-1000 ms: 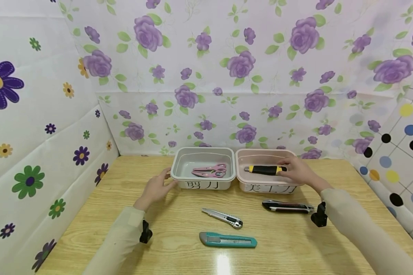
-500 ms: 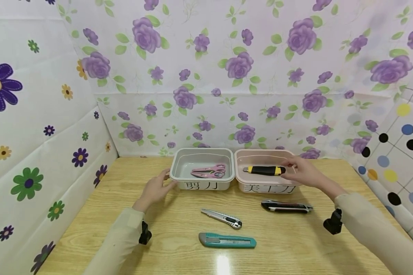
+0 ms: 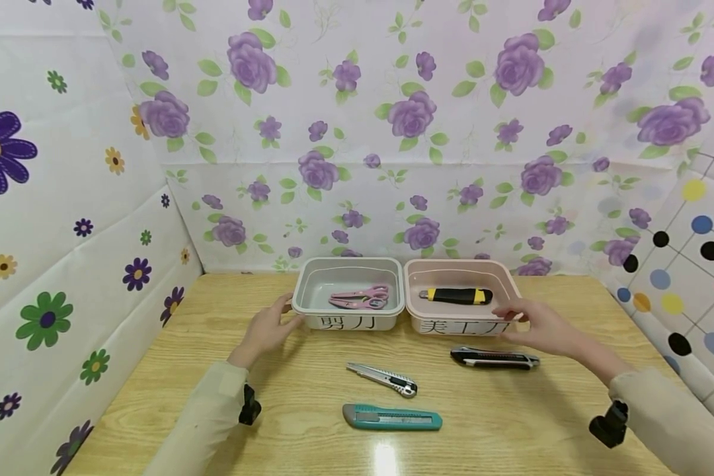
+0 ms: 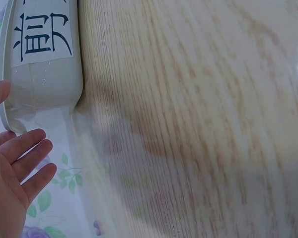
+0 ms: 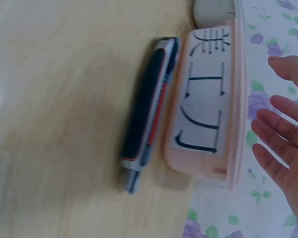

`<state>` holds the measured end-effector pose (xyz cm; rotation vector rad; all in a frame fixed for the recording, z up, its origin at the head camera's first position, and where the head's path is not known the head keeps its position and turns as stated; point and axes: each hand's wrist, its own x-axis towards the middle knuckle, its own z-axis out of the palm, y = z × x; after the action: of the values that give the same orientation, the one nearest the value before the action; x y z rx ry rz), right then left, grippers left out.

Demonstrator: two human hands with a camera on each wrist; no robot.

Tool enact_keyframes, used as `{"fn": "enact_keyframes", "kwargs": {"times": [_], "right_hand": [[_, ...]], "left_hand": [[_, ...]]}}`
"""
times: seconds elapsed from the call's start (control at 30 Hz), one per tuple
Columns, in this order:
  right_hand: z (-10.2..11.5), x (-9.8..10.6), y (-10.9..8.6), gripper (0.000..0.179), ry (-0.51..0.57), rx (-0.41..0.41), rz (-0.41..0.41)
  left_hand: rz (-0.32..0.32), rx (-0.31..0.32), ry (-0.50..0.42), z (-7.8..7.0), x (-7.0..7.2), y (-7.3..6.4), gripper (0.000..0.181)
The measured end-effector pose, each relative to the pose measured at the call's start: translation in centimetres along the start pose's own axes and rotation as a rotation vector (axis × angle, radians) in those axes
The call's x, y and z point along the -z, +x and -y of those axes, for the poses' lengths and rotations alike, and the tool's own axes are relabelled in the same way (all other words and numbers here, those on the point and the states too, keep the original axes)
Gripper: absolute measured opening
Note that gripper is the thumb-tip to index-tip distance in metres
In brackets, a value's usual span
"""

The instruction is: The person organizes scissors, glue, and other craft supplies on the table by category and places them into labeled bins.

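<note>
My left hand (image 3: pixel 268 330) is at the left end of the grey bin (image 3: pixel 348 263), its fingertips right at the rim; the left wrist view shows the fingers extended beside the bin's corner. In the grey bin lies a pair of pink scissors (image 3: pixel 359 297). A black and yellow utility knife (image 3: pixel 458 295) rests in the pink bin (image 3: pixel 416 311). My right hand (image 3: pixel 538 325), holding nothing, hovers by that bin's right front corner with its fingers loosely spread. Just below it on the table is a black and silver utility knife (image 5: pixel 148 106).
A silver utility knife (image 3: pixel 387 379) and a teal utility knife (image 3: pixel 393 417) lie on the wooden table (image 3: pixel 297 423) in front of the bins. Both bins carry printed labels and stand side by side before the floral backdrop (image 3: pixel 357 132).
My right hand has let go of the black and yellow utility knife in the pink bin and drawn back to the right and toward me. The left hand stays at the grey bin.
</note>
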<state>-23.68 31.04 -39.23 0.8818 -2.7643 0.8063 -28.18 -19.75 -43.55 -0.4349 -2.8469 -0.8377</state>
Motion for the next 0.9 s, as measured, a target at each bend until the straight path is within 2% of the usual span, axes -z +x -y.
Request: {"fn": "enact_keyframes", "kwargs": {"times": [0.33, 0.6, 0.77, 0.9], "right_hand": [[-1.6, -2.5, -3.1, 0.036, 0.001, -0.057, -0.010], [-3.6, -4.0, -4.2, 0.044, -0.011, -0.110, 0.002], [-4.5, -4.8, -4.6, 0.041, 0.011, -0.108, -0.005], [-5.0, -5.6, -4.8, 0.042, 0.041, -0.072, -0.041]], "left_hand": [[-0.002, -0.011, 0.004, 0.1, 0.0, -0.1, 0.059], [-0.014, -0.022, 0.002, 0.0, -0.1, 0.0, 0.059], [-0.015, -0.027, 0.002, 0.2, -0.2, 0.0, 0.059], [-0.014, -0.023, 0.003, 0.2, -0.2, 0.0, 0.059]]}}
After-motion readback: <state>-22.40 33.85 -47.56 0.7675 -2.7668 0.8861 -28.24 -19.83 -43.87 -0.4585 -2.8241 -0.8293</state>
